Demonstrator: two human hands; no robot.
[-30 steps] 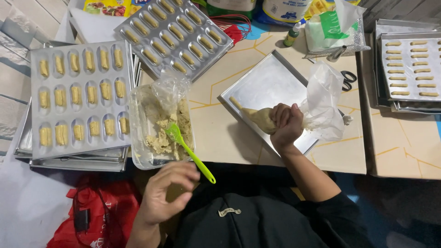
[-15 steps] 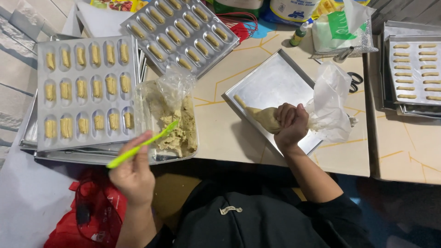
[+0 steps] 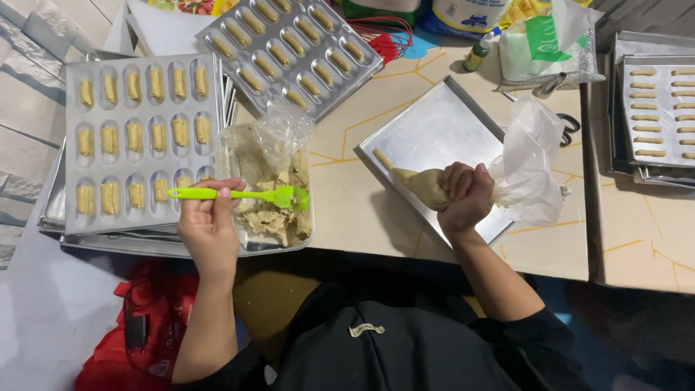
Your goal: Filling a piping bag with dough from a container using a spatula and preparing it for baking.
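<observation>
My left hand (image 3: 208,226) grips a lime-green plastic spatula (image 3: 250,195) by its handle, its blade lying over the beige dough in a clear plastic tub (image 3: 271,181). My right hand (image 3: 463,194) squeezes a clear piping bag (image 3: 492,181) filled with dough; its tip rests on an empty metal tray (image 3: 441,130), where a short strip of dough lies. Left of the tub sits a grey mould tray (image 3: 137,137) with oval wells holding dough fingers.
A second filled mould tray (image 3: 289,51) lies at an angle behind the tub. Flat trays with piped dough strips (image 3: 662,108) stand at the right. Scissors (image 3: 568,129), a small bottle (image 3: 478,52) and bags crowd the back. A red bag (image 3: 130,333) sits below the table edge.
My left hand lifted the green spatula out of the tub, swung it left, then brought it back with the blade over the dough. The right hand stayed on the piping bag.
</observation>
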